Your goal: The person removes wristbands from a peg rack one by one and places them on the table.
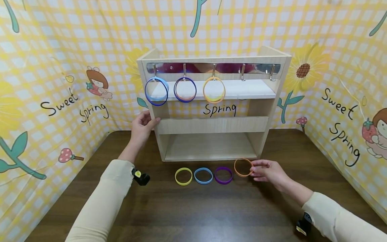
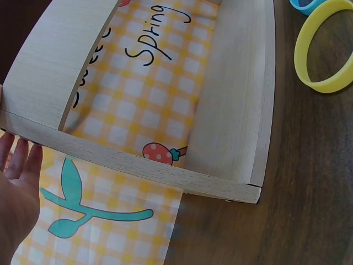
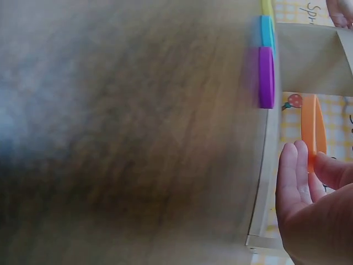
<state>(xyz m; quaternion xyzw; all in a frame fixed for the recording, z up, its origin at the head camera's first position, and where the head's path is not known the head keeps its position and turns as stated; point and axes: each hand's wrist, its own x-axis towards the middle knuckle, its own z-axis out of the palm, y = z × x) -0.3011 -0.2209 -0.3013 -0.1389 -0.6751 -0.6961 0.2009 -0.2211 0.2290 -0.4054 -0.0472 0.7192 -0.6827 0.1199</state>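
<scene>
My right hand [image 1: 269,173] pinches an orange wristband [image 1: 235,168] between thumb and fingertips, just above the table before the shelf's right front corner. The right wrist view shows this orange band edge-on. With thumb and fingers, my left hand [image 1: 142,123] grips the left side panel of a pale wooden shelf [image 1: 211,125]; in the left wrist view its fingers press the panel's outer face. In a row on the table lie a yellow band [image 1: 183,184], a light blue band [image 1: 203,183] and a purple band [image 1: 223,183].
A metal hook rail [image 1: 199,68] runs along the shelf's top front. Dark blue [image 1: 157,104], bluish-purple [image 1: 185,102] and orange [image 1: 204,90] bands hang on its left hooks, with other bands behind. Two hooks stand farther right. Yellow checked cloth [image 1: 90,40] surrounds the brown table [image 1: 193,215].
</scene>
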